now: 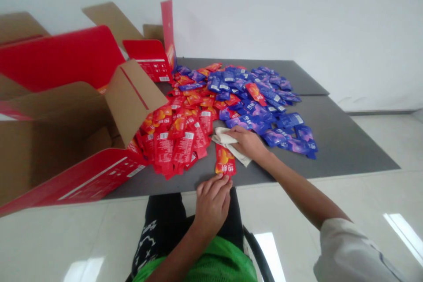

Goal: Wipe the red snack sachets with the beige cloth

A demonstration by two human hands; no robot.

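Observation:
A red pouch (226,161) with orange fruit printed on it lies flat near the table's front edge. My left hand (213,198) has its fingers closed on the pouch's near end. Across the pouch's far end lies a folded cream cloth (226,138), gripped by my right hand (248,142). Left of the cloth is a heap of similar red pouches (178,136). Beyond my right hand, a pile of blue-purple pouches (261,105) spreads to the right, with a few red ones mixed in.
A large open red cardboard box (109,169) stands at the left, one flap leaning over the red heap. More open red boxes (150,59) are behind it. The grey table (343,141) runs along a white wall (264,13).

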